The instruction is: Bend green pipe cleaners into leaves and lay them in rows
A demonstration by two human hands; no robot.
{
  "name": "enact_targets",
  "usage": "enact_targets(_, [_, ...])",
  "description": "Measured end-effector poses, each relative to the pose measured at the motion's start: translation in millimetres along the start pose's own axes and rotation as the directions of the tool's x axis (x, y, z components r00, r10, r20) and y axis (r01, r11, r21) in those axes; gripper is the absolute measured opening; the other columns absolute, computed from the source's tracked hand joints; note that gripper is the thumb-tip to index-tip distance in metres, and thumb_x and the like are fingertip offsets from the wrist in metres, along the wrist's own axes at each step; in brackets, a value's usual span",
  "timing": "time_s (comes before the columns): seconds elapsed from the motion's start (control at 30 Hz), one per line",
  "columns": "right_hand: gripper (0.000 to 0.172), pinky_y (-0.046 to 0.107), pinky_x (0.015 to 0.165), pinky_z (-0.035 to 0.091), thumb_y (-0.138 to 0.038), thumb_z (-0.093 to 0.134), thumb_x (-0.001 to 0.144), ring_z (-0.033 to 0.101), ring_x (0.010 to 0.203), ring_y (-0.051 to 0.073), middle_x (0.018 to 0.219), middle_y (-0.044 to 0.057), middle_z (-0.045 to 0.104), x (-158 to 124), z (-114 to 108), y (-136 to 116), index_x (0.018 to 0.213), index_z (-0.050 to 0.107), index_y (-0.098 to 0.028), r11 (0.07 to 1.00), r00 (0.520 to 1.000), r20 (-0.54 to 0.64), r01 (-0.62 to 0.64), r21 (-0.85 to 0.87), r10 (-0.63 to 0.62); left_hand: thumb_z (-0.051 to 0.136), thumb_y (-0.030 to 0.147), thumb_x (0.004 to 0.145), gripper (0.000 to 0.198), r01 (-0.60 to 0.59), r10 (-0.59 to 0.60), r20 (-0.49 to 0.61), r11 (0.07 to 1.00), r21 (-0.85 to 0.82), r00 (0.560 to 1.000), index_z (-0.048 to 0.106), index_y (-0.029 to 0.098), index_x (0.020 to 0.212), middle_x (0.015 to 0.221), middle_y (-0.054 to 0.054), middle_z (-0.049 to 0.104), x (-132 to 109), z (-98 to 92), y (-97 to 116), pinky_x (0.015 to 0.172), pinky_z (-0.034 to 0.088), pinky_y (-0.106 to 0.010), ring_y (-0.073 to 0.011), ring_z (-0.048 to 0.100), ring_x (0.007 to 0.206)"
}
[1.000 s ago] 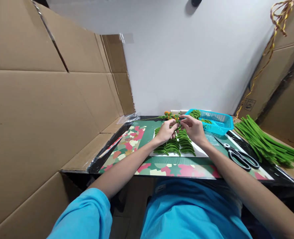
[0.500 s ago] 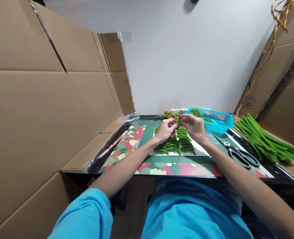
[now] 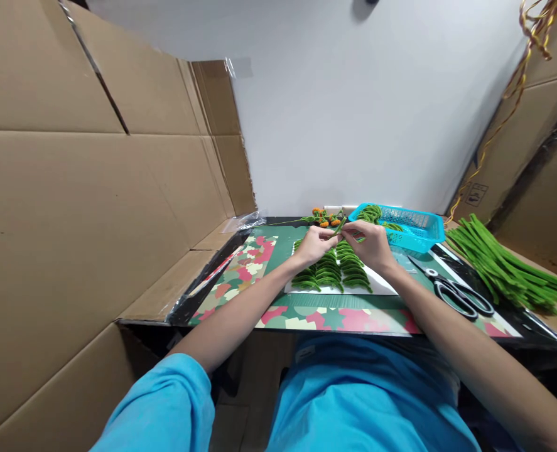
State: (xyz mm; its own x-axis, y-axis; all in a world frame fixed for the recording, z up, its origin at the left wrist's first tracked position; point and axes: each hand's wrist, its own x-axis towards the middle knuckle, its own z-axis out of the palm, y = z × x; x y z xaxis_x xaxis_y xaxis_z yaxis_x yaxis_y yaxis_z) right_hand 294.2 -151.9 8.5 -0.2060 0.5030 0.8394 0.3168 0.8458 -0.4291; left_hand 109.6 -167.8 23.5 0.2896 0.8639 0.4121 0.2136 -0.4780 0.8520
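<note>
My left hand (image 3: 316,243) and my right hand (image 3: 367,242) meet above the far part of the mat, fingertips pinched together. Between them is a short green pipe cleaner (image 3: 340,225), its tip sticking up past the fingers. Below the hands, curved green pipe cleaner pieces (image 3: 328,276) lie in three rows on a white sheet (image 3: 380,286). Just beyond my fingers is a small bunch of orange flowers with green stems (image 3: 324,219). The fingertips partly cover the held piece.
A blue plastic basket (image 3: 419,240) with curled green pieces stands at the back right. Black-handled scissors (image 3: 459,295) lie on the patterned mat (image 3: 325,319), right of my forearm. Long green pipe cleaners (image 3: 508,270) are piled at the right. Cardboard walls (image 3: 165,169) border the left.
The fingers have shifted on the green pipe cleaner, which now slants up between the two hands. My hands are slightly closer together and the orange flowers show more. The view has shifted slightly.
</note>
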Motion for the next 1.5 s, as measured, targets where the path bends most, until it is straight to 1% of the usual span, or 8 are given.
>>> enact_targets(0.13, [0.016,0.033,0.069,0.062,-0.021,0.062,0.091,0.076,0.068,0.021,0.087,0.006,0.081,-2,0,3,0.091,0.078,-0.022,0.997,0.999,0.022,0.040,-0.071,-0.038,0.077,0.065,0.079,0.064,0.010,-0.012,0.035,0.999,0.050,0.999,0.046,0.016,0.052,0.056,0.006,0.029,1,-0.7,-1,0.053,0.017,-0.024,-0.0065,0.024,0.055])
enact_targets(0.33, [0.018,0.033,0.068,0.062,-0.024,0.062,0.095,0.076,0.070,0.021,0.091,0.007,0.081,-3,-1,6,0.097,0.080,-0.022,0.996,0.998,0.048,0.036,-0.082,-0.032,0.075,0.063,0.082,0.053,-0.019,0.017,0.021,0.995,0.097,1.000,0.064,0.013,0.068,0.061,0.005,0.040,2,-0.6,-6,0.055,0.023,-0.023,-0.0089,0.032,0.059])
enact_targets(0.5, [0.021,0.031,0.065,0.058,-0.027,0.060,0.100,0.074,0.074,0.021,0.096,0.008,0.080,-2,-5,0,0.101,0.081,-0.023,0.988,0.993,0.115,0.057,-0.140,-0.041,0.076,0.062,0.082,0.051,-0.004,0.002,0.062,0.999,0.034,0.998,0.067,0.012,0.078,0.064,0.005,0.044,1,-0.3,-7,0.055,0.025,-0.023,-0.0086,0.034,0.059])
enact_targets(0.67, [0.029,0.033,0.072,0.060,-0.017,0.054,0.099,0.071,0.102,0.024,0.124,0.011,0.072,0,-11,-9,0.114,0.078,-0.026,0.977,0.993,0.013,0.115,-0.180,-0.114,0.077,0.068,0.080,0.056,0.046,-0.045,0.103,0.999,-0.013,0.994,0.063,0.014,0.079,0.063,0.004,0.049,1,1.5,-5,0.051,0.030,-0.023,-0.0078,0.039,0.053])
enact_targets(0.77, [0.039,0.037,0.081,0.060,-0.011,0.051,0.098,0.067,0.111,0.025,0.134,0.010,0.067,2,-14,-10,0.122,0.075,-0.028,0.959,0.985,0.036,0.173,-0.224,-0.169,0.079,0.067,0.079,0.056,0.080,-0.073,0.150,0.996,-0.047,0.986,0.061,0.014,0.079,0.066,0.002,0.056,0,2.5,-2,0.050,0.036,-0.024,-0.0088,0.047,0.050])
enact_targets(1.03, [0.020,0.037,0.075,0.055,-0.029,0.061,0.103,0.066,0.101,0.027,0.103,0.008,0.078,2,-13,2,0.108,0.080,-0.026,0.918,0.990,0.054,0.142,-0.371,-0.131,0.076,0.061,0.085,0.049,0.075,-0.065,0.096,0.992,-0.098,0.993,0.057,0.016,0.085,0.070,0.001,0.064,1,1.9,-1,0.047,0.036,-0.022,-0.0081,0.053,0.047])
enact_targets(1.3, [0.019,0.034,0.066,0.048,-0.033,0.062,0.103,0.068,0.080,0.024,0.082,0.006,0.077,0,-7,3,0.100,0.078,-0.022,0.933,0.996,0.048,0.089,-0.348,-0.077,0.071,0.058,0.090,0.044,0.060,-0.056,0.030,0.985,-0.162,0.998,0.054,0.018,0.094,0.066,0.003,0.064,3,0.9,-6,0.044,0.034,-0.021,-0.0073,0.052,0.044])
enact_targets(1.5, [0.025,0.032,0.061,0.041,-0.039,0.060,0.104,0.068,0.067,0.021,0.075,0.004,0.076,-3,-5,1,0.095,0.076,-0.023,0.904,0.999,0.012,0.035,-0.426,-0.033,0.071,0.052,0.092,0.039,0.042,-0.034,0.049,0.985,-0.167,0.998,0.059,0.015,0.096,0.068,0.002,0.066,1,1.6,-4,0.044,0.037,-0.020,-0.0068,0.054,0.044])
